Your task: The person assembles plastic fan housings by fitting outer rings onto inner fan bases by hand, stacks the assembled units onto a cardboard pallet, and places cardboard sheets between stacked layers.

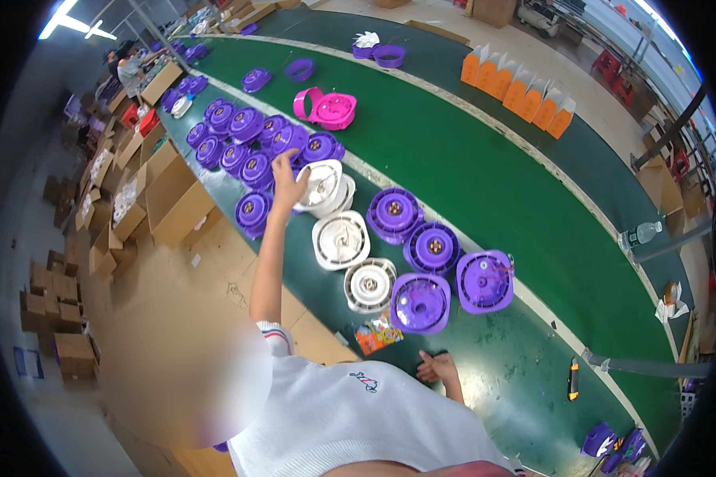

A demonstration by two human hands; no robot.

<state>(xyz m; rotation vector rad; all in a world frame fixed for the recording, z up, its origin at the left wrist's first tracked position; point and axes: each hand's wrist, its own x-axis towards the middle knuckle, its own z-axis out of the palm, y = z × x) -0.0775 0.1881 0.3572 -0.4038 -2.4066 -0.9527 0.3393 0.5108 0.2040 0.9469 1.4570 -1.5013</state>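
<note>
My left hand (288,184) reaches across the table at the left edge of a stacked white round-cornered plastic housing (324,184). Its fingers and thumb are apart, close to a cluster of purple housings (247,125). Nearer to me lie a second white housing (340,240) and a white one with a round centre (370,285). My right hand (437,367) is low at the near table edge, its fingers loosely stretched and nothing clear in them. In front of it sit two purple housings with smooth faces (420,303) (484,281) and two with metal centres (394,215) (432,247).
A green conveyor belt (485,183) runs beyond the table, carrying a pink housing (336,111) and purple rings (300,70). Orange boxes (525,95) line its far side. An orange packet (379,335) and a utility knife (573,379) lie on the table. Cardboard boxes (175,199) stand left.
</note>
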